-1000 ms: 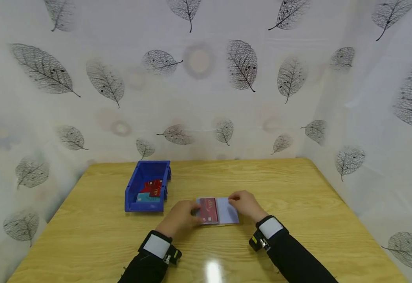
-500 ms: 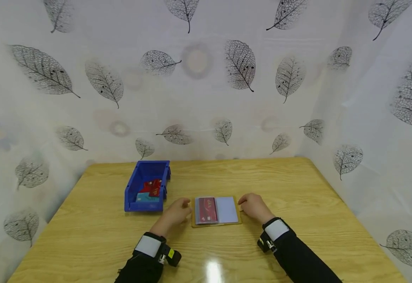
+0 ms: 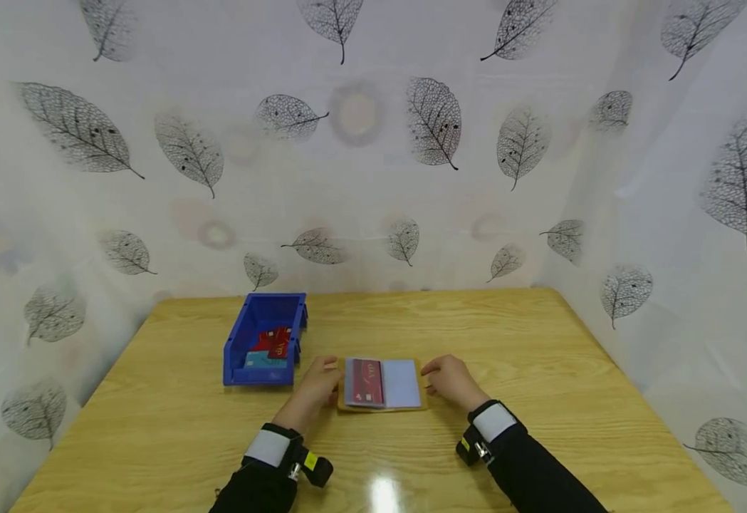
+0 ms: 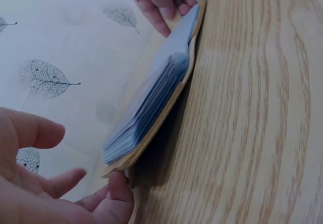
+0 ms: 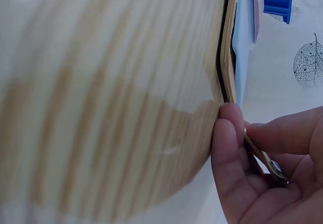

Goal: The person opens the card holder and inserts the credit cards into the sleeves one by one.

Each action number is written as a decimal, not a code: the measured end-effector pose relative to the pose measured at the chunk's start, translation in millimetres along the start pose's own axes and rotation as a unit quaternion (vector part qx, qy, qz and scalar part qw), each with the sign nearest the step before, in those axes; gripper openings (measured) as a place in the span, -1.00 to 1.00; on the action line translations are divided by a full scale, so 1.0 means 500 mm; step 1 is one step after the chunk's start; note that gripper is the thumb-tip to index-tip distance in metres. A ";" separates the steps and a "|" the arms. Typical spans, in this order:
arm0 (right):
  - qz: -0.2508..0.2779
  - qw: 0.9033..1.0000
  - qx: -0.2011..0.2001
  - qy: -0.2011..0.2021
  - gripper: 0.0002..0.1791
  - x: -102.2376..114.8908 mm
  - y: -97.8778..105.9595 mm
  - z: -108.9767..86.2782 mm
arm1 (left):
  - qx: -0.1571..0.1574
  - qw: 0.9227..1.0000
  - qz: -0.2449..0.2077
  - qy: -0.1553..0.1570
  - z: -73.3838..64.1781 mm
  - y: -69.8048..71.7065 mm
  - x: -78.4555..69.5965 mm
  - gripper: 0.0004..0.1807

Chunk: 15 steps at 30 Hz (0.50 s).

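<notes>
A tan card holder (image 3: 424, 406) lies spread open in the middle of the table in the head view. A red card (image 3: 367, 382) shows in the clear sleeves of its left half; a pale blank page (image 3: 401, 382) faces right. My left hand (image 3: 317, 387) is at the holder's left edge. In the left wrist view, a fingertip (image 4: 120, 186) touches the cover from below, while the other fingers spread loosely apart from it. At the opposite edge, my right hand (image 3: 453, 379) pinches the holder's strap (image 5: 265, 161), which has a metal snap, between thumb and fingers.
A blue bin (image 3: 260, 377) stands to the left behind my left hand, with red cards (image 3: 277, 342) and a teal card (image 3: 264, 360) inside. The wooden table (image 3: 508, 328) ends at a leaf-printed curtain (image 3: 360, 178).
Both hands have come off the inner pages out to the cover's two side edges. My right hand has taken the strap. The holder has slid slightly left.
</notes>
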State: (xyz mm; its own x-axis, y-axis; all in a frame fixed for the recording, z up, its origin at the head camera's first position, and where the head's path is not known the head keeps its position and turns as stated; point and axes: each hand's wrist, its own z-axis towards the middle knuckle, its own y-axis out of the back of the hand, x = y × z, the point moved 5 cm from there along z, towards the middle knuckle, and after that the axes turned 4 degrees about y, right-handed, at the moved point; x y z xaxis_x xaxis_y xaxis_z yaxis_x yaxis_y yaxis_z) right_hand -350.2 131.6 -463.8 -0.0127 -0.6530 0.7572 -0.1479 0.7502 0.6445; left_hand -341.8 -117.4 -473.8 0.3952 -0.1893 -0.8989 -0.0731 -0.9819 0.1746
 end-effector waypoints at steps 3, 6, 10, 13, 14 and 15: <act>0.018 1.000 0.000 0.000 -0.72 0.002 -0.009 0.000 | -0.016 1.000 -0.021 -0.006 0.000 0.008 -0.003 -0.38; 0.030 1.000 0.002 0.003 -0.73 0.004 -0.017 0.002 | -0.020 0.999 -0.042 -0.021 -0.004 0.011 -0.014 -0.38; 0.046 0.999 0.009 -0.001 -0.73 0.006 -0.027 0.004 | -0.015 0.997 -0.053 -0.045 -0.014 0.008 -0.036 -0.41; 0.062 0.998 0.013 -0.001 -0.73 0.010 -0.034 0.003 | -0.005 0.997 -0.050 -0.065 -0.020 -0.002 -0.054 -0.44; 0.069 0.998 0.014 -0.001 -0.74 0.011 -0.036 0.003 | -0.001 0.996 -0.049 -0.072 -0.022 -0.007 -0.060 -0.45; 0.074 0.997 0.015 0.000 -0.74 0.013 -0.038 0.003 | 0.002 0.996 -0.045 -0.079 -0.022 -0.013 -0.065 -0.47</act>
State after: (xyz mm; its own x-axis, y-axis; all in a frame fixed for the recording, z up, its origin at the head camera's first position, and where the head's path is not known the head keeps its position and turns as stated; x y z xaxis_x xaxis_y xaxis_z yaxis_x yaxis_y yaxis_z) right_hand -348.7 112.7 -471.3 -0.0368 -0.5359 0.8435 -0.1741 0.8346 0.5227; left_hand -343.9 -105.1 -441.3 0.2515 -0.0981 -0.9629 -0.0480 -0.9949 0.0888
